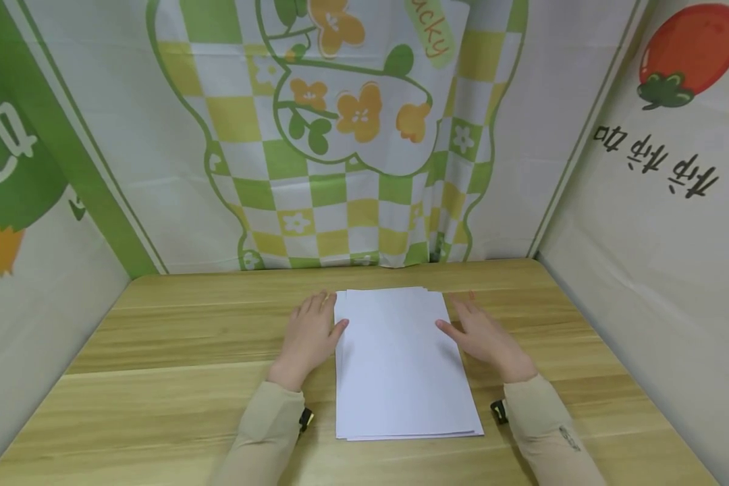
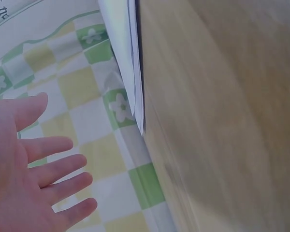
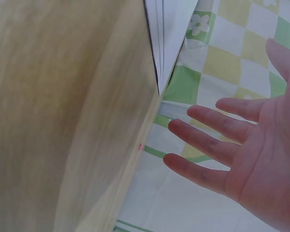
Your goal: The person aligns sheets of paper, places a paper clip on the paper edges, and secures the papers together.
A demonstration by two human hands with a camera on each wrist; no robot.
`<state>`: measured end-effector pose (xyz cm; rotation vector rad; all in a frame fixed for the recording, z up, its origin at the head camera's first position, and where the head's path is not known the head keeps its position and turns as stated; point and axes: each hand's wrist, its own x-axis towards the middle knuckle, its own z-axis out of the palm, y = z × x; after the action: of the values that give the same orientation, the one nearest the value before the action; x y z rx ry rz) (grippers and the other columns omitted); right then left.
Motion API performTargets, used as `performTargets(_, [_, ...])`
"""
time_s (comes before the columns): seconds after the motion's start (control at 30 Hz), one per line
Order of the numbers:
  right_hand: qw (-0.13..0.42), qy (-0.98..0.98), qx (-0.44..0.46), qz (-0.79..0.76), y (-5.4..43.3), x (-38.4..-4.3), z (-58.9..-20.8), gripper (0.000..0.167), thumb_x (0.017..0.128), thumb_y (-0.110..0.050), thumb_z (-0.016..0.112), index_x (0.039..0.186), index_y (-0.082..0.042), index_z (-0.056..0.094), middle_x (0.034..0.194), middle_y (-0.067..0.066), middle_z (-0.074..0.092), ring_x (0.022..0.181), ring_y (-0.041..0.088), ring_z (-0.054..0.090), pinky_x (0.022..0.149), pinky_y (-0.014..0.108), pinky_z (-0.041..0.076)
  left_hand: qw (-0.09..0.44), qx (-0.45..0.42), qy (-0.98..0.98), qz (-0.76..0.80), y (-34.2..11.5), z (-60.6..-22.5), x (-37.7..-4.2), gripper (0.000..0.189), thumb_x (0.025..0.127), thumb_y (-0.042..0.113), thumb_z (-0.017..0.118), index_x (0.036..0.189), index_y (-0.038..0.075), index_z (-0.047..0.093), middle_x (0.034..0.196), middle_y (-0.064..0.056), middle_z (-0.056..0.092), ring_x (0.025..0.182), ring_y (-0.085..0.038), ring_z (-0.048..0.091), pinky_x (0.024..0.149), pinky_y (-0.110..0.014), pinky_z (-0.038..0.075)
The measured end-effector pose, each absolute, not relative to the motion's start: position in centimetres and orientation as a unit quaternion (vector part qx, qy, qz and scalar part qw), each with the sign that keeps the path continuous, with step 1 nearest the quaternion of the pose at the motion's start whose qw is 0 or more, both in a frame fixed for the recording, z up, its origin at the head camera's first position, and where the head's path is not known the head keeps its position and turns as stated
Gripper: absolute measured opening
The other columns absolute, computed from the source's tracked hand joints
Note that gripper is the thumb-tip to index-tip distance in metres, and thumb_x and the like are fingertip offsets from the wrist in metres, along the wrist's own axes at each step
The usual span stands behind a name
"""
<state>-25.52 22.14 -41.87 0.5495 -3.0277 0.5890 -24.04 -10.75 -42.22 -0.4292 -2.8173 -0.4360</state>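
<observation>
A stack of white paper sheets lies on the wooden table, its edges slightly uneven at the top left and bottom. On the left side of the stack is my left hand, fingers extended and thumb near the paper's edge. My right hand is on the other side, its thumb pointing in over the right edge. Both wrist views show the palms with fingers spread and nothing held: the left hand and the right hand appear apart from the sheets. Whether a thumb touches the paper I cannot tell.
The wooden table extends to both sides of the stack. Behind it hangs a green-and-yellow checked cloth with flower prints. Printed fabric walls stand at the left and right. A small red mark shows near the table's edge.
</observation>
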Motion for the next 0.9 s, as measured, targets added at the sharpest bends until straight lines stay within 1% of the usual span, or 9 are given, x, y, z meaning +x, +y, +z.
performTargets(0.23, [-0.020, -0.968, 0.160, 0.193, 22.0, -26.1, -42.0, 0.076, 0.099, -0.054, 0.034, 0.144, 0.006, 0.029, 0.145, 0.029, 0.035, 0.136, 0.043, 0.031, 0.109, 0.055, 0.028, 0.109, -0.142, -0.970, -0.166, -10.4, -42.5, -24.4, 0.057, 0.096, 0.036, 0.053, 0.138, -0.001, 0.043, 0.142, -0.023, 0.042, 0.129, -0.040, 0.041, 0.104, -0.056, 0.034])
performTargets(0.33, [-0.032, -0.969, 0.159, 0.187, 21.9, -26.3, -41.8, 0.072, 0.100, -0.050, 0.032, 0.140, 0.010, 0.033, 0.142, 0.031, 0.038, 0.132, 0.044, 0.036, 0.108, 0.055, 0.031, 0.094, -0.136, -0.972, -0.166, -10.2, -42.5, -24.5, 0.057, 0.097, 0.036, 0.052, 0.139, -0.001, 0.042, 0.143, -0.022, 0.042, 0.130, -0.039, 0.040, 0.104, -0.055, 0.034])
performTargets(0.47, [-0.040, -0.969, 0.159, 0.185, 21.8, -26.4, -41.6, 0.068, 0.102, -0.045, 0.033, 0.137, 0.013, 0.037, 0.139, 0.032, 0.041, 0.129, 0.046, 0.040, 0.106, 0.055, 0.032, 0.082, -0.132, -0.973, -0.168, -10.1, -42.4, -24.6, 0.057, 0.097, 0.036, 0.052, 0.138, -0.002, 0.042, 0.141, -0.022, 0.043, 0.130, -0.039, 0.040, 0.104, -0.055, 0.034])
performTargets(0.63, [-0.055, -0.968, 0.152, 0.191, 21.6, -26.7, -41.5, 0.058, 0.100, -0.036, 0.043, 0.133, 0.012, 0.041, 0.129, 0.029, 0.051, 0.122, 0.043, 0.048, 0.102, 0.053, 0.038, 0.071, -0.127, -0.975, -0.167, -9.9, -42.4, -24.8, 0.055, 0.096, 0.035, 0.053, 0.135, -0.003, 0.046, 0.138, -0.022, 0.046, 0.128, -0.039, 0.040, 0.103, -0.054, 0.035])
performTargets(0.73, [-0.066, -0.970, 0.145, 0.185, 21.5, -27.0, -41.5, 0.053, 0.098, -0.029, 0.049, 0.131, 0.012, 0.043, 0.123, 0.028, 0.056, 0.117, 0.041, 0.052, 0.099, 0.051, 0.041, 0.074, -0.127, -0.975, -0.168, -9.8, -42.4, -24.9, 0.053, 0.095, 0.033, 0.056, 0.131, -0.005, 0.050, 0.133, -0.024, 0.048, 0.125, -0.040, 0.041, 0.103, -0.052, 0.036])
performTargets(0.9, [-0.078, -0.972, 0.133, 0.177, 21.4, -27.3, -41.5, 0.049, 0.096, -0.025, 0.052, 0.129, 0.011, 0.045, 0.120, 0.026, 0.058, 0.113, 0.039, 0.054, 0.096, 0.050, 0.044, 0.066, -0.117, -0.975, -0.179, -9.6, -42.4, -25.0, 0.049, 0.094, 0.030, 0.058, 0.123, -0.009, 0.054, 0.128, -0.028, 0.051, 0.123, -0.043, 0.041, 0.104, -0.050, 0.035])
